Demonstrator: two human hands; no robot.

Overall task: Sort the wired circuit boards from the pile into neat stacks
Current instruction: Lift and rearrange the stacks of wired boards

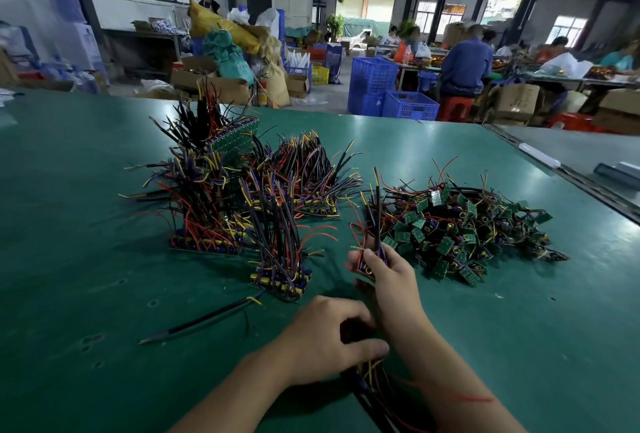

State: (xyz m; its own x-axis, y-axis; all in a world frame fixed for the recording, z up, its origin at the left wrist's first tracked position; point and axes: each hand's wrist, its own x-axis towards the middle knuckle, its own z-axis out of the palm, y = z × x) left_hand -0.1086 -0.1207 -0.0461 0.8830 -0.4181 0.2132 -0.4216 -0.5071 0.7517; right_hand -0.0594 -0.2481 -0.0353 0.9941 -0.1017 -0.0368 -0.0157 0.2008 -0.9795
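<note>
Well — table (104,294): green top, carried everything; the bare strip near the front looked like the only room for another row.
stacks (207,190): several rows of wired boards left of centre, wires standing up & splayed, neighbours' wires crossing — a snag there could've tipped a row or mixed two.
pile (460,228): unsorted boards right of centre, wires knotted thru each other; pulling one out prob. would've dragged others w/ it.
left hand (325,339): curled round a bundle (370,380) of wired boards near the front edge, just beside the right forearm; only part of the bundle sat inside the grip, so it might've fanned out or slipped.
right hand (384,276): pinched one board (367,268) just beside the pile's near-left edge, its wires upright and close to the pile's strays; couldn't tell if any were caught.
loose lead (207,323): black wire lying alone on the table, left of the left hand, apart from the stacks; a passing wrist could've swept it away.
</note>
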